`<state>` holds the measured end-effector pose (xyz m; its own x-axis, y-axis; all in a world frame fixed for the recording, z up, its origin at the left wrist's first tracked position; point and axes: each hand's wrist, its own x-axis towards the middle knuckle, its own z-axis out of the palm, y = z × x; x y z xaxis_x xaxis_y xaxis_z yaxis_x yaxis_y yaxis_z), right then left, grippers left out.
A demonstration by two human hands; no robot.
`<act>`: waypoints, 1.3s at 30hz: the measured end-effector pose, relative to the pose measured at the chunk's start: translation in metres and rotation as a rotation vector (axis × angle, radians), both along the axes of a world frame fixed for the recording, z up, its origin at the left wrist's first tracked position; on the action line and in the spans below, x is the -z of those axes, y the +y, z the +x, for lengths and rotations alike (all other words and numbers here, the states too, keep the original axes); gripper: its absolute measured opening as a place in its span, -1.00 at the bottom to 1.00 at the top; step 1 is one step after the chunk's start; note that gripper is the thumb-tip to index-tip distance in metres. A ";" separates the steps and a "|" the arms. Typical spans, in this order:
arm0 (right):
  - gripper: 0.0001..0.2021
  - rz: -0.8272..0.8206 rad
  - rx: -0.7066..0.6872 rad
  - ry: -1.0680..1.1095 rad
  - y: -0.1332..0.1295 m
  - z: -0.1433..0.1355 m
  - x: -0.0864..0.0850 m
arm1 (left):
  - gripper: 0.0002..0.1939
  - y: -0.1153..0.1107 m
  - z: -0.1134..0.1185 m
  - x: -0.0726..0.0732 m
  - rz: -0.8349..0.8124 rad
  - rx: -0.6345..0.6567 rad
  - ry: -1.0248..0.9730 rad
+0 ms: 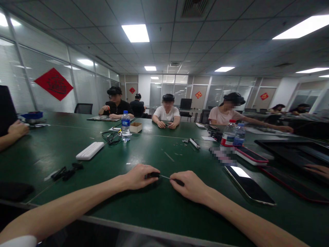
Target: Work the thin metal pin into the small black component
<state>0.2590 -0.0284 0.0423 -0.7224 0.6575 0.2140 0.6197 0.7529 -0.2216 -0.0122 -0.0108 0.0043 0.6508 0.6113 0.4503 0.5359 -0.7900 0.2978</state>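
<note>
Over the green table (144,212), near its front edge, my left hand (140,176) has its fingers closed round a small black object (153,175). My right hand (189,185) faces it from the right, fingers closed on a black handle (179,182). A thin metal shaft (165,177) runs from that handle to the black object. What the black object is cannot be made out, as my left fingers partly cover it. A phone (250,185) lies to the right of my right hand.
A white power strip (89,151) and black cables (67,172) lie left. Bottles (125,126) (228,134) and a small box (136,127) stand farther back. Right are a pink-edged phone (252,154) and a black tray (293,154). Several people sit around, one person's hand (18,128) at far left.
</note>
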 end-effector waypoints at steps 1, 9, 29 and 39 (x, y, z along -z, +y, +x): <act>-0.69 -0.002 0.000 0.002 0.000 0.000 0.000 | -0.69 0.000 0.000 0.000 0.000 0.001 -0.003; -0.68 -0.014 0.006 0.001 -0.004 -0.001 -0.006 | -0.70 -0.003 0.001 -0.004 -0.012 -0.001 -0.001; -0.70 0.013 0.012 0.002 0.001 0.000 0.001 | -0.70 -0.001 0.001 -0.003 -0.019 -0.027 0.029; -0.70 0.012 0.011 0.017 -0.002 -0.001 -0.002 | -0.69 -0.004 0.002 -0.004 -0.008 -0.041 0.025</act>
<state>0.2581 -0.0308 0.0440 -0.7111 0.6628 0.2346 0.6243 0.7487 -0.2231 -0.0103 -0.0144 0.0087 0.6361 0.6410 0.4296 0.5749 -0.7650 0.2903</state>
